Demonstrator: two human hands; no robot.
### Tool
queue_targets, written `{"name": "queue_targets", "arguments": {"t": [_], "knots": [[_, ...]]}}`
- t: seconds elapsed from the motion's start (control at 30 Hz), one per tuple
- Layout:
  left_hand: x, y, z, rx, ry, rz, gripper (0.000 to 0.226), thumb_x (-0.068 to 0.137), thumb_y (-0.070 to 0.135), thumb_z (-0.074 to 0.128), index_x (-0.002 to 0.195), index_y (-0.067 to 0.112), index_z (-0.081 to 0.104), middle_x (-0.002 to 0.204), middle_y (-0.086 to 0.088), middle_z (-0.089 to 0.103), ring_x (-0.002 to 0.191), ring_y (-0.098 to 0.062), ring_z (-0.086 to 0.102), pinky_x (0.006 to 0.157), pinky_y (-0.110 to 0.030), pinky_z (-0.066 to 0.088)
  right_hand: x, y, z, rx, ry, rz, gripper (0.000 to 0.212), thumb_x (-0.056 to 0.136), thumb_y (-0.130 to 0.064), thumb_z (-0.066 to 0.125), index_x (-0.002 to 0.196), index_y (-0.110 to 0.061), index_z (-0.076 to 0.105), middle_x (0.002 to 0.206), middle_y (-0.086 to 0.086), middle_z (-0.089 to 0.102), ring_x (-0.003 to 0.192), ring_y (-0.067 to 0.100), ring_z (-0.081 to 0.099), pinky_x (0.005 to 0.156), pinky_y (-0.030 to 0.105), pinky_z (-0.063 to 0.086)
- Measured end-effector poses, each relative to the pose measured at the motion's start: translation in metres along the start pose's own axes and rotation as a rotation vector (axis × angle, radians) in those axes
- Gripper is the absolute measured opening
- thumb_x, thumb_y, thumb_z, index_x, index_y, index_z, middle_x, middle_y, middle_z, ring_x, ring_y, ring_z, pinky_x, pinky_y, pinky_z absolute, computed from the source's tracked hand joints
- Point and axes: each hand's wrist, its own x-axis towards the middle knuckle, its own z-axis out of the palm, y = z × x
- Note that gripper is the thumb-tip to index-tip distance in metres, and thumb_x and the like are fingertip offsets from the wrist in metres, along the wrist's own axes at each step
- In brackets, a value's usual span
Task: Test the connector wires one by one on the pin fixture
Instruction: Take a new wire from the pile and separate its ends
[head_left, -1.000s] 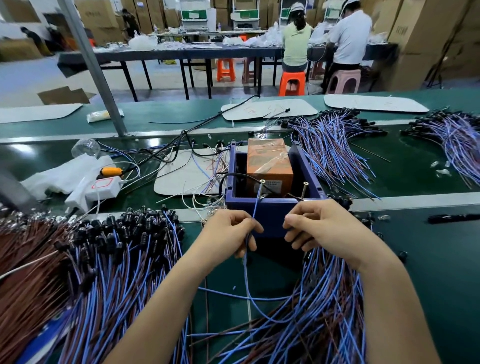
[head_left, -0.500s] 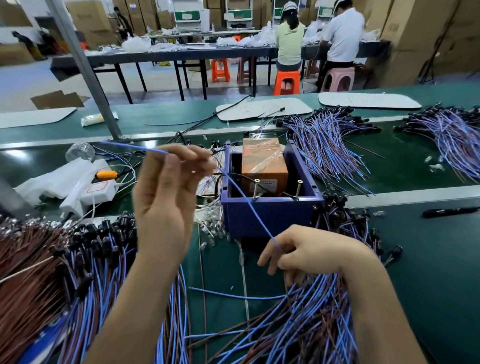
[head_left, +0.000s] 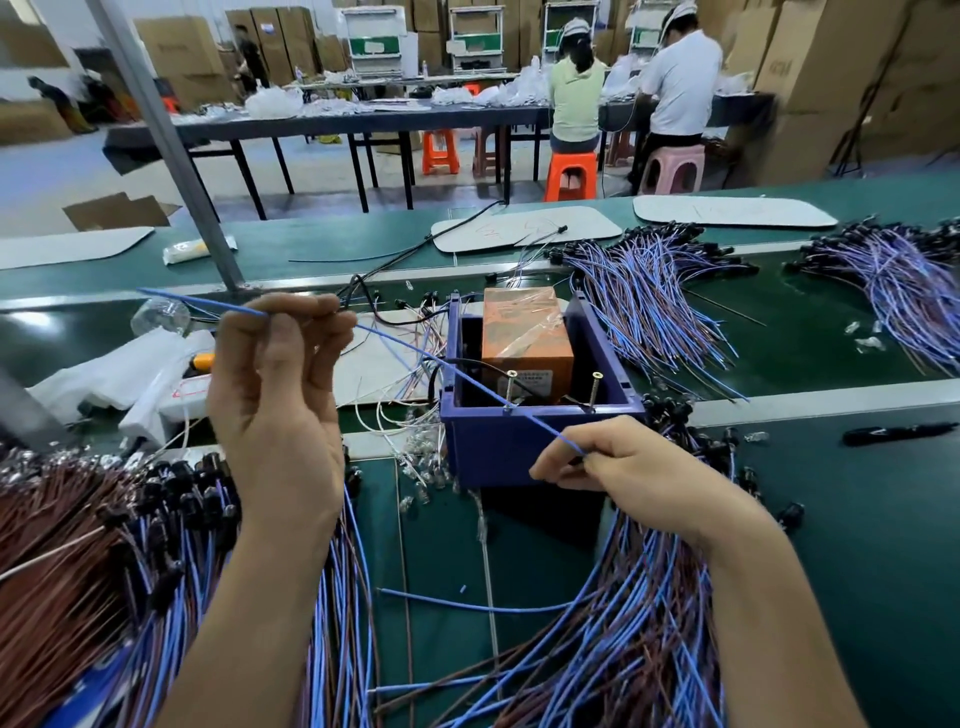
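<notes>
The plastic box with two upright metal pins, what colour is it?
The square plastic box is dark blue; the head view shows it.

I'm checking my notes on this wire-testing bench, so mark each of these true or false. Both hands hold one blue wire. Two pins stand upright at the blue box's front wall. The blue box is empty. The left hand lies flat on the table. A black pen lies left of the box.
1. The left hand and the right hand hold the same blue wire. True.
2. Two pins stand upright at the front wall of the blue box. True.
3. The blue box is empty. False: an orange box sits inside it.
4. The left hand lies flat on the table. False: it is held up, pinching the wire.
5. A black pen lies left of the box. False: the black pen lies to its right.
</notes>
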Motion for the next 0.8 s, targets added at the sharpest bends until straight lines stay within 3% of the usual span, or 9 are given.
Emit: {"name": "queue_targets", "arguments": {"t": [0.1, 0.17, 0.3, 0.4, 0.47, 0.53, 0.7, 0.8], "knots": [[-0.007, -0.005, 0.005, 0.224, -0.135, -0.027, 0.027, 0.091, 0.006, 0.049, 0.086, 0.025, 0.068, 0.08, 0.006, 0.068, 0.075, -0.013, 0.064, 0.077, -0.025, 0.051, 0.0, 0.001, 0.0, 0.02, 0.019, -0.011, 0.06, 0.086, 0.019, 0.025, 0.082, -0.019, 0.071, 0.102, 0.006, 0.07, 0.102, 0.011, 0.065, 0.096, 0.026, 0.051], [-0.013, -0.007, 0.006, 0.409, -0.345, -0.031, 0.021, 0.089, 0.003, 0.051, 0.093, 0.019, 0.065, 0.076, 0.006, 0.067, 0.069, -0.009, 0.062, 0.071, -0.02, 0.05, -0.001, 0.002, 0.0, 0.042, 0.017, -0.047, 0.055, 0.086, 0.019, 0.034, 0.083, -0.02, 0.072, 0.102, 0.005, 0.072, 0.102, 0.013, 0.066, 0.095, 0.027, 0.051], [-0.03, -0.016, 0.013, 0.643, -0.86, -0.048, 0.029, 0.085, 0.004, 0.062, 0.107, 0.022, 0.067, 0.075, 0.013, 0.059, 0.067, 0.0, 0.054, 0.068, -0.015, 0.045, 0.0, 0.005, 0.001, -0.01, 0.099, -0.128, 0.01, 0.085, -0.013, 0.07, 0.08, -0.02, 0.074, 0.09, 0.004, 0.074, 0.091, 0.019, 0.067, 0.093, 0.037, 0.051], [-0.041, -0.024, 0.022, 0.73, -1.045, 0.003, 0.034, 0.083, 0.002, 0.07, 0.114, 0.014, 0.068, 0.079, 0.019, 0.055, 0.07, 0.007, 0.051, 0.071, -0.015, 0.044, 0.004, 0.006, 0.003, 0.152, 0.121, -0.066, 0.023, 0.09, -0.024, 0.064, 0.072, -0.009, 0.069, 0.082, 0.019, 0.067, 0.078, 0.03, 0.066, 0.089, 0.049, 0.054], [-0.046, -0.026, 0.025, 0.705, -1.055, -0.018, 0.029, 0.082, 0.003, 0.071, 0.11, 0.012, 0.07, 0.079, 0.019, 0.055, 0.07, 0.009, 0.051, 0.071, -0.012, 0.041, 0.005, 0.007, 0.003, 0.169, 0.093, 0.021, 0.04, 0.087, -0.041, 0.061, 0.072, -0.004, 0.067, 0.08, 0.023, 0.066, 0.074, 0.031, 0.069, 0.084, 0.047, 0.057], [-0.047, -0.025, 0.026, 0.627, -0.993, -0.102, 0.021, 0.084, 0.004, 0.068, 0.103, 0.01, 0.072, 0.073, 0.017, 0.057, 0.065, 0.007, 0.052, 0.066, -0.011, 0.04, 0.005, 0.01, 0.002, 0.124, 0.036, 0.135, 0.051, 0.088, -0.051, 0.056, 0.08, -0.003, 0.071, 0.083, 0.016, 0.071, 0.073, 0.034, 0.072, 0.076, 0.041, 0.06], [-0.035, -0.014, 0.02, 0.265, -0.645, -0.266, 0.015, 0.084, 0.024, 0.065, 0.094, 0.024, 0.077, 0.065, 0.009, 0.065, 0.056, -0.004, 0.053, 0.058, -0.012, 0.043, 0.001, 0.021, -0.001, 0.001, -0.081, 0.351, 0.06, 0.092, -0.055, 0.049, 0.068, -0.004, 0.069, 0.075, 0.009, 0.073, 0.061, 0.032, 0.071, 0.05, 0.029, 0.055], [-0.028, -0.012, 0.017, 0.06, -0.478, -0.337, 0.018, 0.081, 0.031, 0.067, 0.093, 0.021, 0.077, 0.066, 0.005, 0.066, 0.059, -0.008, 0.055, 0.059, -0.015, 0.045, -0.003, 0.019, -0.004, -0.022, -0.156, 0.394, 0.06, 0.095, -0.051, 0.047, 0.065, -0.004, 0.069, 0.073, 0.01, 0.073, 0.053, 0.028, 0.069, 0.042, 0.022, 0.048]]}}
